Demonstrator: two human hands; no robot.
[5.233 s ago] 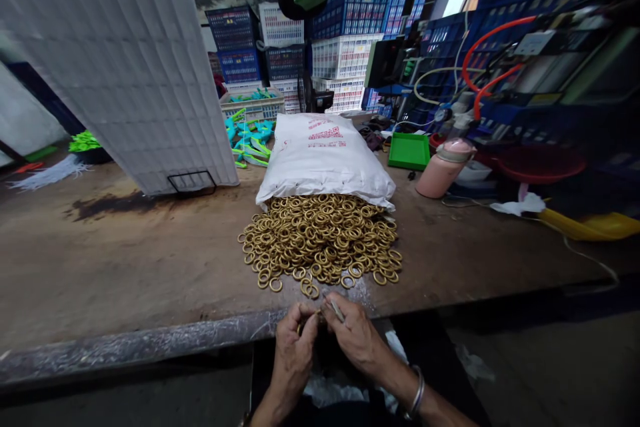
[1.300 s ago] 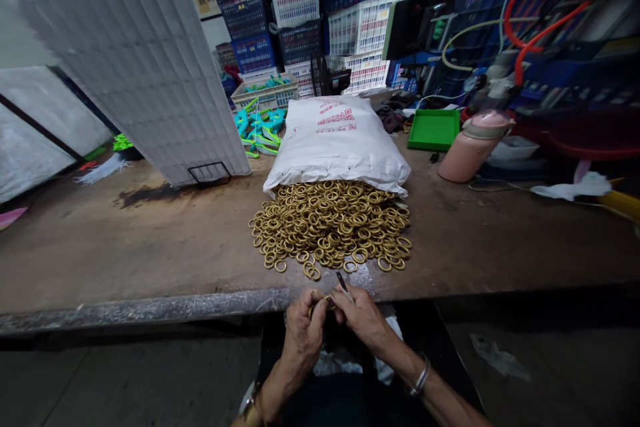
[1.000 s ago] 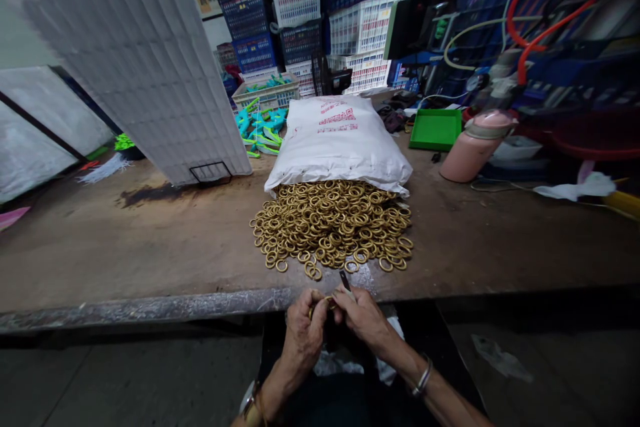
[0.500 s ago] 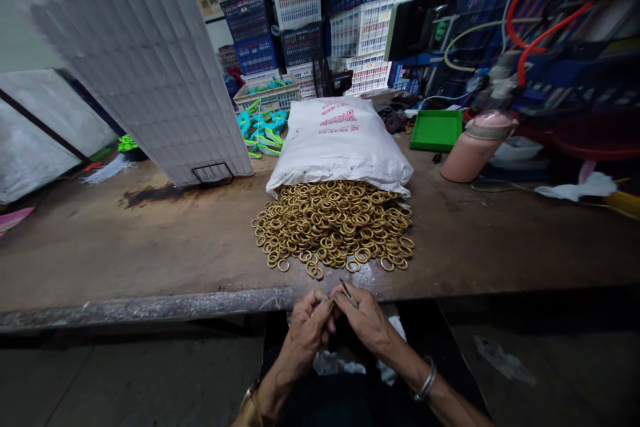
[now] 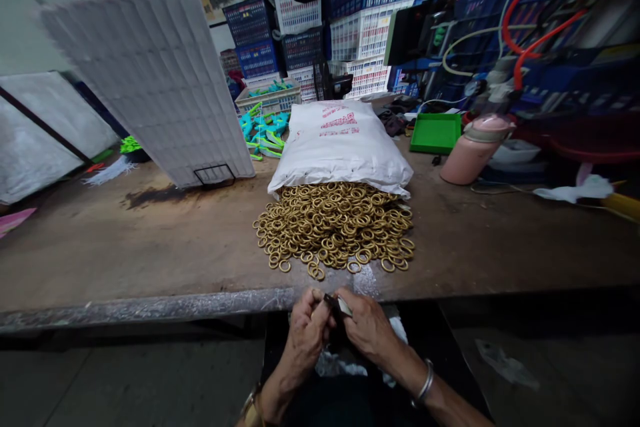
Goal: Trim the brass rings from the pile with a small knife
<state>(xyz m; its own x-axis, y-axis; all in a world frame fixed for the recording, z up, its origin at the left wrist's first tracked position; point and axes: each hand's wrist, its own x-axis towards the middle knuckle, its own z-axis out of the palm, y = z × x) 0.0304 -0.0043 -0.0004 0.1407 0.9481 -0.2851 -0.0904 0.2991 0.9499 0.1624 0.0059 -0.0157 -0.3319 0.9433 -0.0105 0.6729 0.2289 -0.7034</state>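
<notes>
Just off the table's front edge, my two hands meet over my lap. In my right hand is a small knife-like tool, with a pale flat part by the thumb and a dark tip pointing left. That tip touches the fingers of my left hand, which are pinched together. What they hold is too small and covered to make out. Beyond the hands lies a heap of brass-coloured rings, spilling from the mouth of a white woven sack with red print.
A tall pale ribbed panel leans on the wooden table at the left. Right of the sack are a green tray and a pink bottle. Stacked crates stand behind, with an orange hose at the upper right.
The tool in my right hand has turned from pointing up and away to pointing left, its tip now at my left fingers. Both hands stay in nearly the same place.
</notes>
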